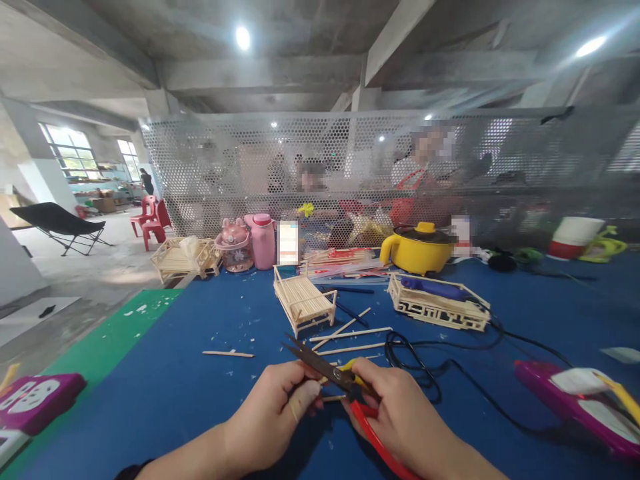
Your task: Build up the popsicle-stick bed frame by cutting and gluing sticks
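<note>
Over a bench [165,373], a right hand [400,403] grips scissors [339,375] while the left hand [275,407] pinches a wooden stick [324,381] beside their blades [313,358]; a stick frame [306,292] stands beyond the scissors. A firm, steady pinch should help.

You've got a decent open lane over the table [165,393] to your left, with one thin stick [229,354] lying in it. Straight ahead's tighter: loose sticks [350,335] sit right past your scissors [345,380], then the stick frame [305,300]. Beside your right hand [395,407], mind the looped cord [453,362]. Farther back, the pot [423,253] and pink bottle [262,243] block you, mesh [215,167] behind.
</note>
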`<state>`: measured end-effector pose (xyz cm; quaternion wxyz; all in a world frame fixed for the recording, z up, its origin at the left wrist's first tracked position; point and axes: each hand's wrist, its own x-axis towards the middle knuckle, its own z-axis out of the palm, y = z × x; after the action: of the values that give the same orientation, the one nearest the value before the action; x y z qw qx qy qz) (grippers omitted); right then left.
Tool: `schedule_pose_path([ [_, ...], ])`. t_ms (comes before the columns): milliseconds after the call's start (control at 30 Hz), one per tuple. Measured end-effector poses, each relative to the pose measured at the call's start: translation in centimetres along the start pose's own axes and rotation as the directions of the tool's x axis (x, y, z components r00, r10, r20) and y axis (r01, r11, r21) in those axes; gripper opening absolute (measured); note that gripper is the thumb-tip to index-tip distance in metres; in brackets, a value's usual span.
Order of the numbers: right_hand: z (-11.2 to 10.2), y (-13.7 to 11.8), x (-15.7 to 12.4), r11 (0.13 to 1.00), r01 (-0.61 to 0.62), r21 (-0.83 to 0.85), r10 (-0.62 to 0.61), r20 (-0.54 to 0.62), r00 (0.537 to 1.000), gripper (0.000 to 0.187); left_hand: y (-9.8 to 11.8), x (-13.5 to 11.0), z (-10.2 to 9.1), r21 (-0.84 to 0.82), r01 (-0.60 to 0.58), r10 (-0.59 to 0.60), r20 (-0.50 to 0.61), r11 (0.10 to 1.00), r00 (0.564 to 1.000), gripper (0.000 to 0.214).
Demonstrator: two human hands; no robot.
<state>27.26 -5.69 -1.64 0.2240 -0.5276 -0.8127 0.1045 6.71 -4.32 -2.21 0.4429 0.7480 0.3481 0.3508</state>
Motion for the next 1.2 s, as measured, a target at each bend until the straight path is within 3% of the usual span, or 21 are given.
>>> schedule_pose_path([
  [300,0.3,-0.2,0.6,0.992,-0.027,0.123,0.037,-0.086,0.996,0.004,-0.2,0.7,0.3,-0.246,0.095,-0.100,-0.009,0.965,0.995,0.045],
  [533,0.4,-0.7,0.5,0.943,-0.008,0.334,0.047,-0.107,0.993,0.004,-0.6,1.0,1.1,-0.583,0.128,-0.192,-0.049,0.802,0.980,0.047],
  [667,0.4,-1.0,0.6,0.897,-0.029,0.440,0.078,-0.093,0.993,0.010,-0.2,1.1,1.0,-0.624,0.088,-0.193,-0.103,0.776,0.976,0.046],
  [767,0.4,-1.4,0.5,0.874,-0.026,0.486,0.079,-0.089,0.993,0.011,0.0,1.2,0.8,-0.606,0.093,-0.216,-0.132,0.790,0.967,0.062],
  [833,0.4,-1.5,0.5,0.883,-0.024,0.468,0.083,-0.105,0.991,0.010,0.0,1.3,0.6,-0.588,0.140,-0.274,-0.146,0.797,0.951,0.070],
  [933,0.3,-1.2,0.4,0.908,-0.059,0.416,0.113,-0.106,0.988,0.010,-0.2,1.5,0.4,-0.585,0.176,-0.337,-0.177,0.791,0.925,0.059],
  [1067,-0.1,-0.6,0.5,0.958,-0.094,0.270,0.131,-0.123,0.984,0.017,-0.2,1.7,0.1,-0.633,0.091,-0.302,-0.233,0.769,0.925,0.042],
  [1200,-0.2,-0.7,0.4,0.995,-0.045,0.088,0.058,-0.154,0.986,0.022,0.2,1.6,0.1,-0.626,0.083,-0.309,-0.262,0.776,0.914,0.042],
])
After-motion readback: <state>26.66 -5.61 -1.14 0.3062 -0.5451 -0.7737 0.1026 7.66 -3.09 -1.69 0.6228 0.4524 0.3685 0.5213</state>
